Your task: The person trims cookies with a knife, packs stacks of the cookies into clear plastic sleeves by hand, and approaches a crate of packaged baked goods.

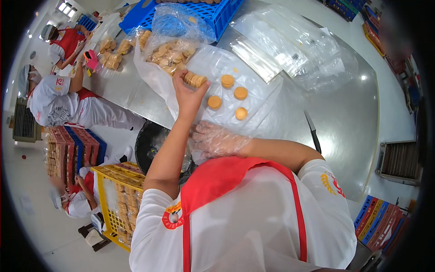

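Observation:
My left hand (pixel 187 97), bare, is closed round a short row of round cookies (pixel 195 80), thumb on one end and fingers on the other. Below it, my right hand (pixel 215 138) wears a clear plastic glove and lies flat near the table's edge, fingers apart and holding nothing. Between and beyond the hands spreads a clear plastic sheet (pixel 267 97). Small groups of golden cookies (pixel 227 81) sit on it, to the right of my left hand. A heap of loose cookies (pixel 168 55) lies just beyond that hand, partly under plastic.
A black-handled knife (pixel 312 131) lies on the steel table (pixel 346 118) at right. Clear plastic bags (pixel 290 43) and a blue crate (pixel 226 18) are at the far side. A black-lined bin (pixel 147 145) and yellow crate (pixel 106 195) stand left. Several co-workers are at left.

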{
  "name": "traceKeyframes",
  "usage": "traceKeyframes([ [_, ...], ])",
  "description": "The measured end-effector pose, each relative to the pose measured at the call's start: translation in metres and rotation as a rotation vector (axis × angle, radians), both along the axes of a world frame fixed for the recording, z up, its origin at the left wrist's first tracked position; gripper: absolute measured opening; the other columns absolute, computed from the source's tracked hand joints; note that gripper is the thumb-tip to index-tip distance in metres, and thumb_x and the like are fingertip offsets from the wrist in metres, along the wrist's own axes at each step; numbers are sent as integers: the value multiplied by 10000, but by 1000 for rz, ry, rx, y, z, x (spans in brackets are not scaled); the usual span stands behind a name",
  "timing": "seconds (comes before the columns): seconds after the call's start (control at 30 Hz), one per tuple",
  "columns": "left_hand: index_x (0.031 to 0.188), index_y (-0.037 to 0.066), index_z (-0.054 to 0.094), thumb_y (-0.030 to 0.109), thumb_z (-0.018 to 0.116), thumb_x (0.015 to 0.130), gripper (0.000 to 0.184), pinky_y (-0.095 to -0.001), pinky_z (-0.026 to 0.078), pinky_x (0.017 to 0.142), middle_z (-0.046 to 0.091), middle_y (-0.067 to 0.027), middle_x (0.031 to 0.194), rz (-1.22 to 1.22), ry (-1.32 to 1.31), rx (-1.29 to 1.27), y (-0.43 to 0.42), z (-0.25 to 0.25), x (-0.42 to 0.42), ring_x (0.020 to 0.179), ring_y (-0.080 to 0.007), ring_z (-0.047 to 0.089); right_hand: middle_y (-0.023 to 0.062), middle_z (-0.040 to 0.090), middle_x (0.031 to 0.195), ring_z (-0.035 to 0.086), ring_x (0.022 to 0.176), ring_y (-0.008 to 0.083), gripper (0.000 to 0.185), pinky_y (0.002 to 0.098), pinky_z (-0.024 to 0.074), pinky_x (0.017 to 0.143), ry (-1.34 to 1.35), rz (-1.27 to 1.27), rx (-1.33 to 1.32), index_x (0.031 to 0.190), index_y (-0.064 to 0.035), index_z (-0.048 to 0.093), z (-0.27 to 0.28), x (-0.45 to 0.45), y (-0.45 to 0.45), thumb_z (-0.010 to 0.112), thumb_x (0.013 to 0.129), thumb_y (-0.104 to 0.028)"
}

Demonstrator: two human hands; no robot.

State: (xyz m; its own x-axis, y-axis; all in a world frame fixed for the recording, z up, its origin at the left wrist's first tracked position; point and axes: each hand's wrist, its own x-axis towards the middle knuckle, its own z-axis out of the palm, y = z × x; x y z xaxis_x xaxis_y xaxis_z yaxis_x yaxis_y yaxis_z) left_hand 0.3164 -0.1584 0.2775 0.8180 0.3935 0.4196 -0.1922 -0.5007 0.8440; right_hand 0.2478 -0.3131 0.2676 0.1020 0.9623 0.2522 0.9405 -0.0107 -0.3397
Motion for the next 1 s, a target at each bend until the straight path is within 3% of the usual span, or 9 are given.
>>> traceKeyframes([
  [0.23,1264,11,471,232,869,656,759,-442,393,1037,486,-195,1271,39,90,255,8,-20,1,1199,-358,488,127,571,1330,477,1278,325,359,488,348,1081,-38,17,-2,1144,-117,702,1,2,1,664,839,-303],
  [0.33,1293,34,463,244,872,647,792,-475,359,1067,472,-209,1305,82,167,349,6,-21,-4,1244,-387,453,137,629,1169,554,1158,339,289,456,423,1017,242,1,43,1099,-60,663,24,8,-8,656,876,-244],
  [0.4,1313,41,453,234,869,647,809,-486,340,1084,460,-213,1325,99,176,355,5,-19,-7,1268,-401,430,143,644,1068,593,1059,349,220,433,470,952,266,-159,322,1022,-29,647,53,12,-44,644,880,-197],
  [0.47,1335,45,439,210,856,656,813,-485,329,1097,448,-219,1341,72,163,324,6,-15,-11,1288,-414,408,143,639,1052,600,1031,345,198,437,494,919,1,-387,391,1064,-29,643,66,14,-91,633,891,-124],
  [0.5,1346,45,431,191,844,665,810,-479,327,1101,442,-221,1348,35,146,290,8,-11,-15,1297,-419,397,166,635,1052,608,999,357,196,439,508,885,111,-612,461,1072,-28,645,78,8,-114,642,894,-109],
  [0.6,1311,36,451,116,796,695,710,-461,343,1083,450,-221,1334,-6,49,278,19,-7,-27,1274,-410,411,176,638,1061,607,987,370,208,455,506,881,-47,-1223,259,1070,-47,647,55,-4,-197,666,895,-157],
  [0.67,1245,26,479,70,765,710,608,-451,361,1056,473,-216,1300,2,16,271,18,-5,-41,1234,-395,437,175,636,1062,607,991,374,208,462,506,871,-143,-1396,36,1087,-64,646,55,-19,-238,662,905,-166],
  [0.8,1092,13,513,35,740,726,432,-443,390,999,529,-200,1204,-58,16,253,-2,5,-67,1141,-370,482,179,619,1034,599,999,381,332,485,505,858,84,-1574,-450,1215,-71,580,55,-47,-256,653,898,-138],
  [1.0,1069,21,534,70,787,727,428,-408,415,997,570,-173,1178,-126,75,283,-18,-4,-78,1135,-340,525,190,615,1032,598,982,388,314,490,510,850,29,-1606,-356,1215,-45,569,28,-50,-264,608,905,-79],
])
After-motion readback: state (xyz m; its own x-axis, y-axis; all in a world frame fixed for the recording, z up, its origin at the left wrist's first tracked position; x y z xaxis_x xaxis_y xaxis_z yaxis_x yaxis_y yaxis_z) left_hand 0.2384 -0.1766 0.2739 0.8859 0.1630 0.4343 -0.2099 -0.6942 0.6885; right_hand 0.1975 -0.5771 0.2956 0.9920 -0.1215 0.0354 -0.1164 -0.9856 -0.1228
